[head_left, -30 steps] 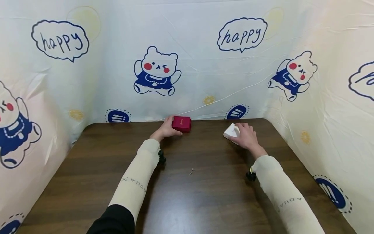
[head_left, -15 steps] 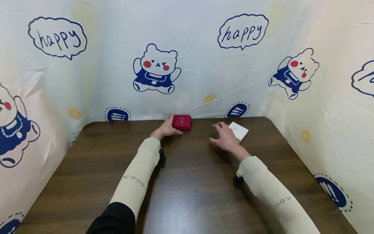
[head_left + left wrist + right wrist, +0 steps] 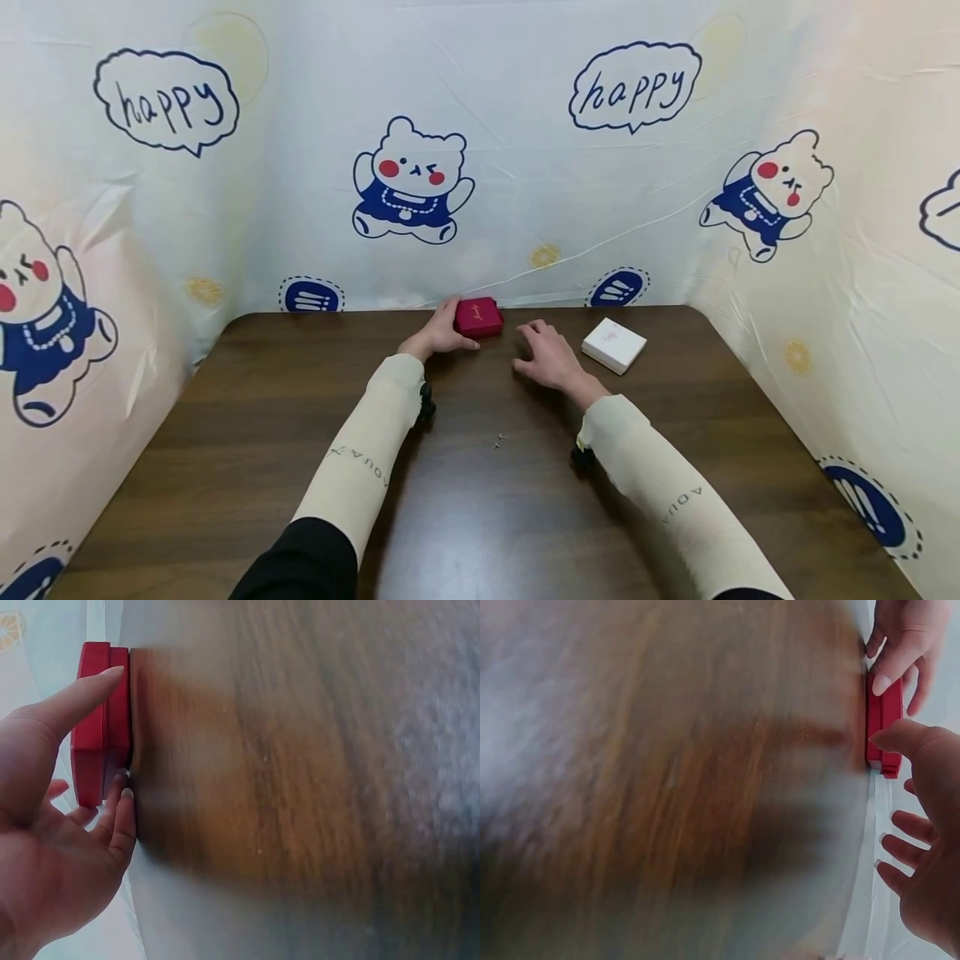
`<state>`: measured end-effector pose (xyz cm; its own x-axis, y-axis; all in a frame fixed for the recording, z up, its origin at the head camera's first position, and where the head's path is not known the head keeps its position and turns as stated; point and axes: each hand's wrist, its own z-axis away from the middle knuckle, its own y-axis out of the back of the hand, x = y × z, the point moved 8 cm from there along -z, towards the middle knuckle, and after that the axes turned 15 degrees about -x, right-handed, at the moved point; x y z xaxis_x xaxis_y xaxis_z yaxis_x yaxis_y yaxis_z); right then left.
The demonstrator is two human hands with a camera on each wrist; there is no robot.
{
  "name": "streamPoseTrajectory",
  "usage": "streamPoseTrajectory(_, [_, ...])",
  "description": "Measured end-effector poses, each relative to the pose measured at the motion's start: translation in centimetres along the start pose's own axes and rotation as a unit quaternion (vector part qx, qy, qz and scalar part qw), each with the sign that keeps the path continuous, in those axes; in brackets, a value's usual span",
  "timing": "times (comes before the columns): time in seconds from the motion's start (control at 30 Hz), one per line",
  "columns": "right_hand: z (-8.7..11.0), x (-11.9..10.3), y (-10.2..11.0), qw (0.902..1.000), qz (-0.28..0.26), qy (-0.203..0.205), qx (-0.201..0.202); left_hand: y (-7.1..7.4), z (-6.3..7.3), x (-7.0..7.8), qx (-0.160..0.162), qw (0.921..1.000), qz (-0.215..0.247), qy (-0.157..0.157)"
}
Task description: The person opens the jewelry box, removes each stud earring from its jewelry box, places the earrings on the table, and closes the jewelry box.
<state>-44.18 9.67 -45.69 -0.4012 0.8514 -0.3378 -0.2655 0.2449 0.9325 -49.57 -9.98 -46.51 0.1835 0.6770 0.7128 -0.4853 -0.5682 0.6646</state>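
Observation:
At the table's back edge stands a small red jewelry box (image 3: pixel 478 318) with gold script on its lid, which is down. My left hand (image 3: pixel 441 332) holds it from the left end. In the left wrist view, the thumb (image 3: pixel 90 694) lies along the front of the red box (image 3: pixel 91 742) and the other fingers are at its end and behind. Just right of it, my right hand (image 3: pixel 551 357) hovers with fingers spread and loosely bent, nothing in them. The right wrist view has its thumb (image 3: pixel 900 737) overlapping the near end of the box (image 3: pixel 885 712).
A flat white box (image 3: pixel 614 345) with faint print lies right of my right hand. Several tiny thin bits (image 3: pixel 499 441) lie mid-table on the brown wooden tabletop (image 3: pixel 480 517). A printed curtain (image 3: pixel 510 167) rises behind the table and along both sides.
My right hand has let go of the white box and moved left toward the red jewelry box. The white box stays on the table. My left hand has kept its place on the red box.

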Motion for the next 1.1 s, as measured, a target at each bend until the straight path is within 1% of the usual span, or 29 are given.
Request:
streamPoseTrajectory(0.27, [-0.5,-0.2,-0.1,0.9999,-0.002,-0.011,-0.001,0.1,0.1,-0.1,0.018,0.9993,-0.008,0.032])
streamPoseTrajectory(0.4, [-0.8,-0.3,-0.2,0.9998,-0.008,-0.013,-0.012,0.2,0.4,0.0,0.027,0.9985,-0.019,0.043])
streamPoseTrajectory(0.53, [-0.9,-0.2,-0.4,0.9991,-0.032,-0.016,-0.022,-0.2,0.4,0.4,0.018,0.9980,-0.036,0.048])
streamPoseTrajectory(0.67, [-1.1,-0.2,-0.5,0.9981,-0.054,-0.017,-0.026,-0.6,0.5,0.8,0.002,0.9978,-0.050,0.045])
streamPoseTrajectory(0.87, [-1.5,-0.5,-0.6,0.9965,-0.079,-0.010,-0.028,-0.9,1.0,1.5,-0.010,0.9984,-0.050,0.025])
streamPoseTrajectory(1.0, [-1.8,-1.0,-0.5,0.9953,-0.092,-0.002,-0.032,-0.9,2.0,1.9,-0.007,0.9987,-0.050,0.009])
streamPoseTrajectory(1.1, [-1.9,-1.7,-0.6,0.9942,-0.099,0.014,-0.040,-0.9,2.8,2.1,-0.008,0.9985,-0.054,-0.001])
